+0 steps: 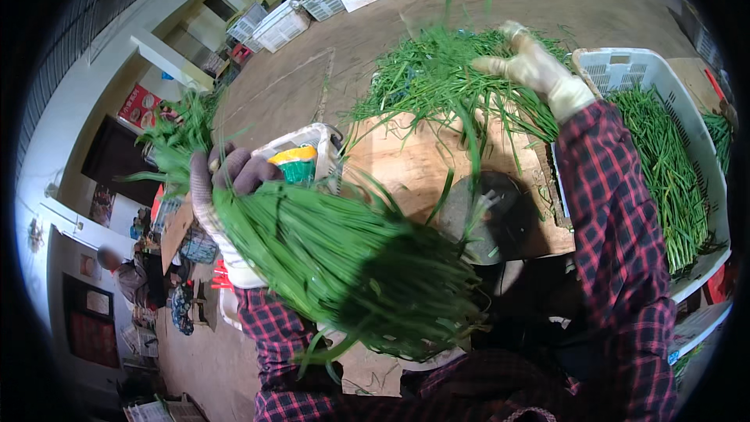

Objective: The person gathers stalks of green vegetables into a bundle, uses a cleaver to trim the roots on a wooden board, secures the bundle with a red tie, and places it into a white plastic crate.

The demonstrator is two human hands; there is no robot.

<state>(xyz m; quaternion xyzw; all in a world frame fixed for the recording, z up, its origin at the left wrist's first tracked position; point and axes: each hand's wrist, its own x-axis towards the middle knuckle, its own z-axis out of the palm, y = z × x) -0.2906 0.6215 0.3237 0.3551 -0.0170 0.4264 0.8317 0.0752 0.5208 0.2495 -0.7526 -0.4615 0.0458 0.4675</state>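
My left hand, in a purple-grey glove with a pale cuff, is wrapped round a thick bundle of garlic chives. The bundle lies slantwise across my front, its leafy tips beyond my fingers and its other end low near my lap, partly in shadow. My right hand, in a cream glove, is stretched out with fingers apart over a heap of loose garlic chives. This heap covers the far part of a wooden board. A few loose blades in front of it are blurred.
A white crate of chives stands at my right. Left of the board sits a white basket with a yellow-and-green packet. A dark round shape marks the board's near edge. Crates line the back; a person is far left.
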